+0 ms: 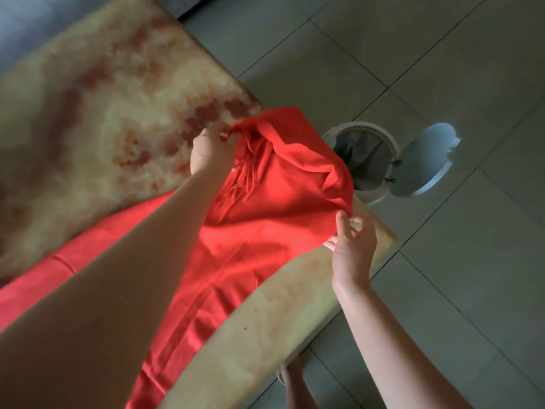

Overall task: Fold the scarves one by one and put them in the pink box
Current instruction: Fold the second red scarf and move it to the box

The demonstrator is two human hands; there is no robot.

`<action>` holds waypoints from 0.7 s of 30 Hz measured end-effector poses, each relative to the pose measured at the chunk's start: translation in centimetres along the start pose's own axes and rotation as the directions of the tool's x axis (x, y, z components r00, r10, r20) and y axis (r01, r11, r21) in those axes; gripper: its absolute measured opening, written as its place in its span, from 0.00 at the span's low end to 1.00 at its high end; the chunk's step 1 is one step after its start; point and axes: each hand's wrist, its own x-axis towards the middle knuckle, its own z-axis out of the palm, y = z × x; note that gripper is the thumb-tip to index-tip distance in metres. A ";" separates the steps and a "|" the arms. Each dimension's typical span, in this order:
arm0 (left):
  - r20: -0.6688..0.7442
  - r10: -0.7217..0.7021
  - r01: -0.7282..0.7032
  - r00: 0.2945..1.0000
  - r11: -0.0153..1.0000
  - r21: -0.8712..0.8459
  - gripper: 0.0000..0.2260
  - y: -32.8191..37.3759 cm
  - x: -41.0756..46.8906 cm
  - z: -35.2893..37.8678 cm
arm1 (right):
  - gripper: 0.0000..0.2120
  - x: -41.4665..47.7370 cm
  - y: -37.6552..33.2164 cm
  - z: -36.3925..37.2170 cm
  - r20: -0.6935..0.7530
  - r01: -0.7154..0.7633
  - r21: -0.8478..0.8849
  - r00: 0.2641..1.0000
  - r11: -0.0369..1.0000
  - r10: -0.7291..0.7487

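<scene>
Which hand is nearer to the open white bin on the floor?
The right hand, at the scarf's edge just below the bin. The left hand grips the fringed end farther left, over the table.

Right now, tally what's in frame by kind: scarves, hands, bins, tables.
Red scarf: 1
Hands: 2, left hand and right hand, both gripping the scarf
White bin, lid open: 1
Marbled table: 1
Total: 5
</scene>
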 end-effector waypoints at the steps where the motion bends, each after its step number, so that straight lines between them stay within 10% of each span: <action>1: -0.005 0.011 -0.011 1.000 1.000 0.005 0.13 0.9 0.4 0.3 | 0.07 -0.2 0.2 0.0 0.012 -0.004 -0.015 1.000 1.000 0.004; 9: -0.017 0.260 -0.259 0.966 0.953 -0.156 0.10 8.8 3.5 3.2 | 0.05 -1.2 1.8 -0.7 0.109 -0.030 -0.054 0.993 0.998 0.036; 13: 0.227 0.395 -0.381 0.890 0.918 -0.107 0.21 10.8 3.4 5.0 | 0.04 -1.2 1.8 -0.9 0.135 -0.042 -0.042 0.990 0.998 0.048; 21: 0.153 0.122 -0.153 0.981 0.965 0.213 0.14 1.5 1.8 3.7 | 0.07 -0.5 1.7 -0.6 0.090 -0.075 -0.053 0.993 0.996 0.079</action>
